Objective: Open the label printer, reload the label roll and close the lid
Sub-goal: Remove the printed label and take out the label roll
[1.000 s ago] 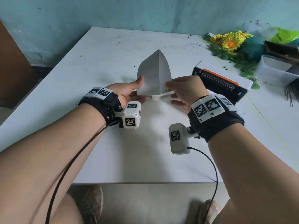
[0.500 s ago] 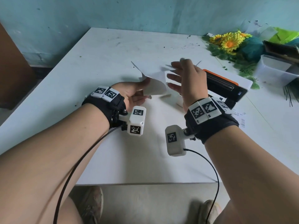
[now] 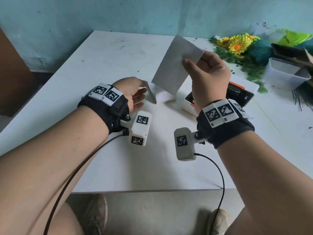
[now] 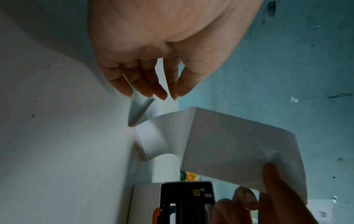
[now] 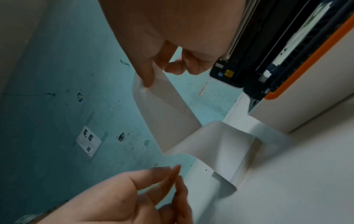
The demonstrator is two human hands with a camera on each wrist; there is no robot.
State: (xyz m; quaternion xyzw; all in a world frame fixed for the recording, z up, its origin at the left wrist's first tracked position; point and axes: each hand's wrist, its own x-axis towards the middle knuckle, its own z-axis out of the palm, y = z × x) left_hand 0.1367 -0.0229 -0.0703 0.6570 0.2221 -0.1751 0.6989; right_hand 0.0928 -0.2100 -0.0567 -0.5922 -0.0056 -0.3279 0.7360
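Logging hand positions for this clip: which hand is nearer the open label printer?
Right. The right hand hangs just above and in front of the label printer, pinching the fanfold label strip. The left hand sits further left, holding the strip's folded end.

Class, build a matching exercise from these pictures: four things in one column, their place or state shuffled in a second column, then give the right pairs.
Things:
1. label strip
2. label printer
3. left hand
4. plastic flowers

Places or states:
A. lid open, on the table
B. far right, near the wall
C. pinched and lifted by the right hand
D. holds folded labels low over the table

Pairs: 1-C, 2-A, 3-D, 4-B
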